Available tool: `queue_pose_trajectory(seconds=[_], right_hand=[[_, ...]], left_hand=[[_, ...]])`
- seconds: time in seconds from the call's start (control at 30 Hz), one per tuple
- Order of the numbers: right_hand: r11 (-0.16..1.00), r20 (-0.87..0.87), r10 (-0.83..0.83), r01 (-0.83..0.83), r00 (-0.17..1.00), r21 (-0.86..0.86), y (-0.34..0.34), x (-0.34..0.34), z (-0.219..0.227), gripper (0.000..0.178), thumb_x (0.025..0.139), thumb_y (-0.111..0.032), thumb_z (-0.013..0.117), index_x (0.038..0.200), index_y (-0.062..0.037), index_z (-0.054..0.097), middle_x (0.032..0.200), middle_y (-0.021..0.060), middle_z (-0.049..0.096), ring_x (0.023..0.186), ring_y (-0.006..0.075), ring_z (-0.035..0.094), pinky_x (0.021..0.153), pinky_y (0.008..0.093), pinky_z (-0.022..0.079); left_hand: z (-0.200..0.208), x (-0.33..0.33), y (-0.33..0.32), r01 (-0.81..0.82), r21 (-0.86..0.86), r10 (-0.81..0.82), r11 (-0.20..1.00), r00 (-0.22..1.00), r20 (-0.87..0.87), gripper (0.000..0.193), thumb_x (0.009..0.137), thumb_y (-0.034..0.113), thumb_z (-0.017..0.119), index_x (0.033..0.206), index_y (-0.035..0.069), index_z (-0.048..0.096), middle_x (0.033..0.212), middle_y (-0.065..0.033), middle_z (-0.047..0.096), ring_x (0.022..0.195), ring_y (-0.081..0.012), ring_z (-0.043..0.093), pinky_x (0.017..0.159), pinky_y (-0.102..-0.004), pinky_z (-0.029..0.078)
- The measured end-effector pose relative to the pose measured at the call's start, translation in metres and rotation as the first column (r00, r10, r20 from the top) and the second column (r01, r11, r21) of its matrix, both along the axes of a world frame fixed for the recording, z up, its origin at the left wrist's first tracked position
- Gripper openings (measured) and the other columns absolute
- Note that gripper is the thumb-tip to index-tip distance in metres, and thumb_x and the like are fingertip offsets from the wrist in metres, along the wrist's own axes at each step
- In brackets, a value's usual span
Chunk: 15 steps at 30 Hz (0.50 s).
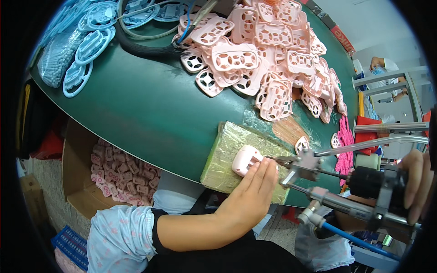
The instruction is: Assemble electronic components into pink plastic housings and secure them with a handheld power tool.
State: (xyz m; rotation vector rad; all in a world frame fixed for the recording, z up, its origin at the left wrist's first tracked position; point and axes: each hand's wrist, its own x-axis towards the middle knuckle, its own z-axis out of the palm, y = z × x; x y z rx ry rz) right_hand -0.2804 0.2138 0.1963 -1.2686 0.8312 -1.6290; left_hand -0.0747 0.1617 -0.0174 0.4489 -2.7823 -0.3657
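Observation:
My left hand (248, 193) presses its fingers together along the side of a small pale pink plastic housing (241, 160), steadying it on a block wrapped in clear film (221, 170). The housing has slot-like openings near my fingertips. Beside those fingertips ends the narrow metal tip (284, 160) of a screwdriver mounted on an arm. At the far right my right hand (416, 182) curls its fingers round the black body (374, 182) of this screwdriver. Metal rods, clamps and a blue air hose (350, 236) run around it. Part of the right hand lies in shadow.
A heap of pink perforated plastic plates (273, 50) covers the back of the green table (150, 100). Blue plastic frames (98, 20) and a bag of small blue parts (57, 59) lie at left. A cardboard box (77, 177) below holds pink housings. Pink gloves (346, 150) lie at right.

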Motion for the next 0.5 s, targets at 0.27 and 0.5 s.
queue_pose_trajectory(seconds=[0.27, 0.5], right_hand=[[0.887, -0.332, 0.401, -0.453, 0.854, -0.093, -0.092, 0.029, -0.022, 0.040, 0.101, -0.017, 0.039, 0.140, -0.0066, 0.040, 0.078, 0.0078, 0.053, 0.067, 0.0200, 0.058, 0.065, 0.0360, 0.053], [0.989, -0.381, 0.146, -0.123, 0.913, 0.086, -0.076, 0.035, -0.023, 0.017, 0.093, -0.006, 0.058, 0.076, -0.0044, 0.058, 0.078, 0.0042, 0.055, 0.069, 0.0156, 0.060, 0.068, 0.0274, 0.052]], left_hand=[[0.003, -0.002, 0.002, 0.002, 0.147, 0.015, 0.989, 0.993, -0.120, 0.038, 0.080, 0.014, 0.054, 0.110, -0.009, 0.061, 0.130, -0.0268, 0.049, 0.130, -0.0463, 0.040, 0.112, -0.0508, 0.030], [-0.001, -0.002, 0.002, -0.062, 0.083, 0.065, 0.995, 0.998, -0.026, 0.041, 0.082, 0.017, 0.052, 0.112, -0.009, 0.060, 0.132, -0.0268, 0.049, 0.131, -0.0462, 0.040, 0.112, -0.0512, 0.030]])
